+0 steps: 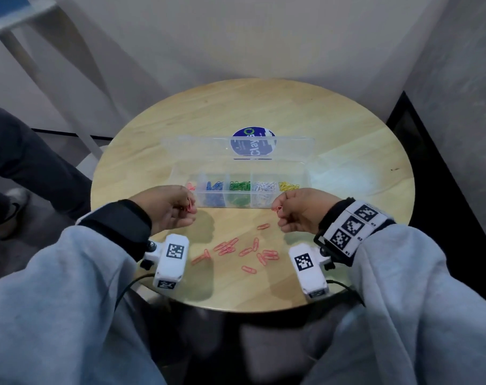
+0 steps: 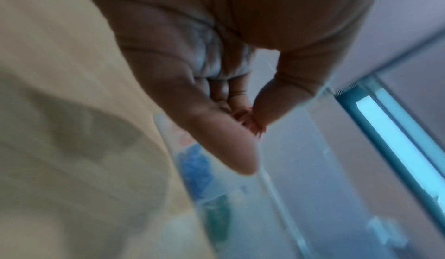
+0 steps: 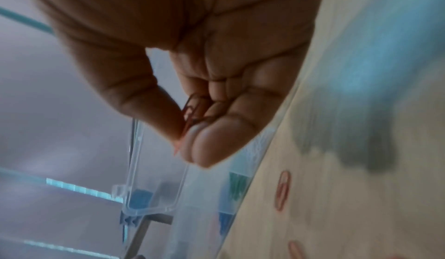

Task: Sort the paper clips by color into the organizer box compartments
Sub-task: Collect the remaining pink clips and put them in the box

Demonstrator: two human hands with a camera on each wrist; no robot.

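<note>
A clear organizer box [image 1: 305,187] with its lid open stands mid-table, its compartments holding pink, blue [image 1: 214,187], green [image 1: 239,187], white [image 1: 264,187] and yellow [image 1: 288,186] paper clips. Several pink clips [image 1: 246,251] lie loose on the table in front of it. My left hand [image 1: 190,208] pinches pink clips [image 2: 250,119] just before the box's left end. My right hand [image 1: 278,209] pinches a pink clip [image 3: 190,111] between thumb and fingers, near the box's front wall on the right.
The round wooden table [image 1: 347,134] stands against a wall corner. A blue round sticker [image 1: 253,144] shows through the open lid. Another person's leg [image 1: 27,151] is to the left of the table. A wrist camera [image 1: 171,261] hangs under each arm.
</note>
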